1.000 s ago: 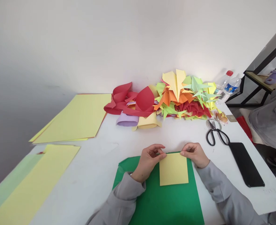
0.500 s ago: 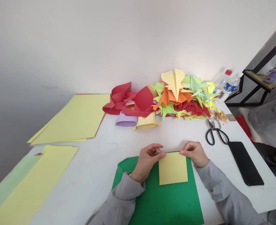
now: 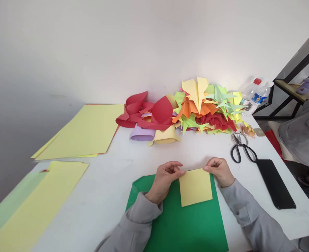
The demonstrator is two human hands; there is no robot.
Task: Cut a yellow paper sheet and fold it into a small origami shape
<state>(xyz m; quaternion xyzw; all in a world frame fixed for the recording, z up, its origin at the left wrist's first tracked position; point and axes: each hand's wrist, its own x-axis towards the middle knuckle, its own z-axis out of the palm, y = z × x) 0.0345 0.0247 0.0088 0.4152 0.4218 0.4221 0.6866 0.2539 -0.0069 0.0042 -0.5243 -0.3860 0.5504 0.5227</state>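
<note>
A small folded yellow paper (image 3: 195,186) lies on a green sheet (image 3: 180,224) near the front edge of the white table (image 3: 112,182). My left hand (image 3: 165,180) pinches its top left corner. My right hand (image 3: 219,170) pinches its top right corner. The paper sits slightly turned, its right side higher. Both sleeves are grey.
A heap of folded paper shapes (image 3: 201,105) and curled red, purple and yellow strips (image 3: 149,120) lies at the back. Yellow sheets (image 3: 83,133) and more sheets (image 3: 34,206) lie at the left. Black scissors (image 3: 240,148), a black phone (image 3: 274,183) and two bottles (image 3: 254,94) are at the right. Another person in grey (image 3: 301,136) sits at the far right.
The yellow paper has turned a little counter-clockwise and shifted slightly right under my fingers. Both hands stay pinched on its top corners.
</note>
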